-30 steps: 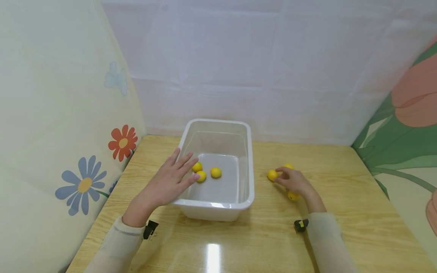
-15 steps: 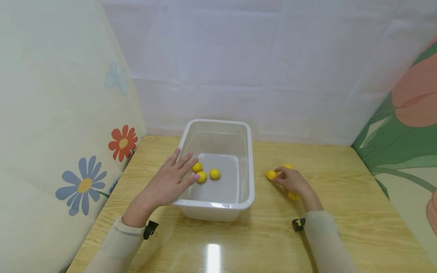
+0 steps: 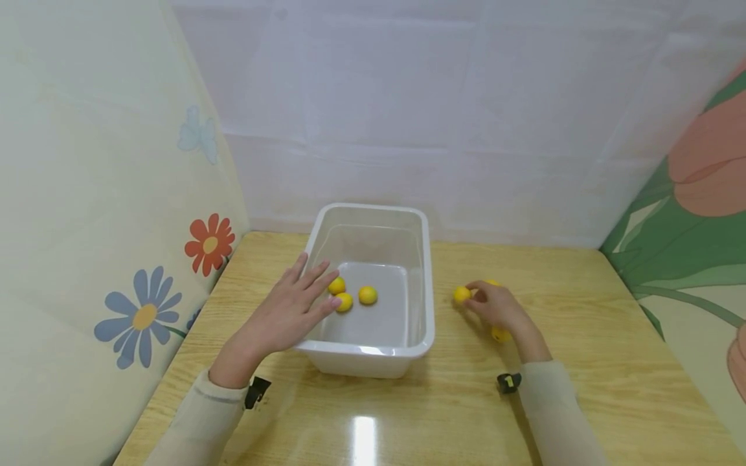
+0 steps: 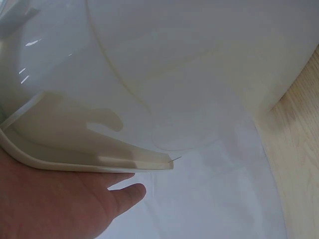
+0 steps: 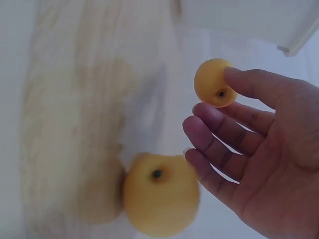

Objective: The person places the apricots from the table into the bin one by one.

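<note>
My left hand [image 3: 291, 307] lies with spread, straight fingers over the left rim of a white plastic bin [image 3: 430, 304]. In the left wrist view its palm is under the bin's rim flange [image 4: 99, 167]. Three yellow lemons [image 3: 368, 295] lie on the bin floor, two of them close together near the left fingers. Right of the bin, my right hand [image 3: 492, 304] pinches a small lemon [image 5: 212, 82] between thumb and index finger; the other fingers are loosely bent. Another lemon [image 5: 162, 204] sits below that hand in the right wrist view. One more lemon [image 3: 493, 283] shows partly behind the hand.
The bin stands on a light wooden table [image 3: 373, 414]. A white cloth [image 3: 361, 129] hangs behind the table, with flower-printed cloths to the left and right. Each wrist carries a small black camera [image 3: 509, 383].
The right hand has shifted slightly left with the pinched lemon. Inside the bin, the rightmost lemon has moved a little back and forth. The left hand has stayed still.
</note>
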Tool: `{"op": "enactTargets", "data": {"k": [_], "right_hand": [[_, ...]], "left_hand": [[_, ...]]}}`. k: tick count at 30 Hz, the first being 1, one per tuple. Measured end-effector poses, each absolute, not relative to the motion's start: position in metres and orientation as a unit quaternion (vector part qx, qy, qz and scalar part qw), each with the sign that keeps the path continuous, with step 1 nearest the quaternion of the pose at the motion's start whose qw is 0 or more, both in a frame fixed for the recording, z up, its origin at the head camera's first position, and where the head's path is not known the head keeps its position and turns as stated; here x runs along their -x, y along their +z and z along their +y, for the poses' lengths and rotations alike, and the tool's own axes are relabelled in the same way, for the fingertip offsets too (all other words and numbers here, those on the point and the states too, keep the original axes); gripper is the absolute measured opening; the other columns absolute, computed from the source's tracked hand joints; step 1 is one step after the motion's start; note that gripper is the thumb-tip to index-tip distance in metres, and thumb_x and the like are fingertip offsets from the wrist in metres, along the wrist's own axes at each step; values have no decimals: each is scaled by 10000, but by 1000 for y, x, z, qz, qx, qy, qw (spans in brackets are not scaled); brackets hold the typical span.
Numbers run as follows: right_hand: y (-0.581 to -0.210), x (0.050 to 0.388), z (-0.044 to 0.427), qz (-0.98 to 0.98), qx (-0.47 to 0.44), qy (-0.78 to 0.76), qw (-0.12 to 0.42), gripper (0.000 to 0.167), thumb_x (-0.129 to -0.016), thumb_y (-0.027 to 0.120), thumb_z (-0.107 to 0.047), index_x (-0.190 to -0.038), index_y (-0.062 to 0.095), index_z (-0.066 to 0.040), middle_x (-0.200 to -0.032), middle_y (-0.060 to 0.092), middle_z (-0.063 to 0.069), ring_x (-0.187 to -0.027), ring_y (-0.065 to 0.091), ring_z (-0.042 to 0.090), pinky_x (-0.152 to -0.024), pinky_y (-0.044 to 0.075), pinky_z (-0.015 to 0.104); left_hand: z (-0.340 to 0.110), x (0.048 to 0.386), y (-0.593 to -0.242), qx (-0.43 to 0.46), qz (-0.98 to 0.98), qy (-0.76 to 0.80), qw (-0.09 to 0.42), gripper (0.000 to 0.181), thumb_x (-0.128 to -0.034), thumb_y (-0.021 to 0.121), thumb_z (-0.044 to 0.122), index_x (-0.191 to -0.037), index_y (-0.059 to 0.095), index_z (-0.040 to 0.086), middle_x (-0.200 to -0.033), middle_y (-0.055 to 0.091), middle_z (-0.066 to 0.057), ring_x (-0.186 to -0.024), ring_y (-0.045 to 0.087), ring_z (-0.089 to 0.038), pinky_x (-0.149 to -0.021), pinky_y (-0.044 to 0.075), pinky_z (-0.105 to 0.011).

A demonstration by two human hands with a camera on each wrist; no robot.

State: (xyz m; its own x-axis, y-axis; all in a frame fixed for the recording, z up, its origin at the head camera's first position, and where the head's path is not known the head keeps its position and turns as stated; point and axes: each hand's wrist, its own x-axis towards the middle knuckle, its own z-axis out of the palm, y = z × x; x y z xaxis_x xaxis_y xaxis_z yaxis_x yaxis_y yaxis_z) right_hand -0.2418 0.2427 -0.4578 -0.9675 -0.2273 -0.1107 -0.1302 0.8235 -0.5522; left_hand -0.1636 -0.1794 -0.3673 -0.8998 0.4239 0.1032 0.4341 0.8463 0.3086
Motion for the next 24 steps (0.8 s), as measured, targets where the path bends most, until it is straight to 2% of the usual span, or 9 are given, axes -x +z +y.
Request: {"op": "enactTargets", "data": {"k": [10, 24], "right_hand": [[-439, 237, 237, 948, 123, -290, 44, 441, -1006, 641, -246, -1367, 578, -2, -1137, 696, 210, -1053, 655, 375, -940, 526, 554], [-414, 227, 228, 940, 153, -306, 4, 441, -1004, 647, -254, -1375, 581, -26, -1075, 720, 144, -986, 680, 309, -873, 565, 503]], "left_hand": [[-179, 164, -368, 225, -960, -166, 19, 646, -1061, 370, 562, -1590, 355, 191, -1667, 249, -91, -1549, -6, -432, -1221, 69, -632], [-179, 164, -368, 225, -959, -169, 19, 642, -1063, 373, 554, -1589, 356, 186, -1665, 251, -95, -1550, -10, -428, -1222, 62, -629]]}}
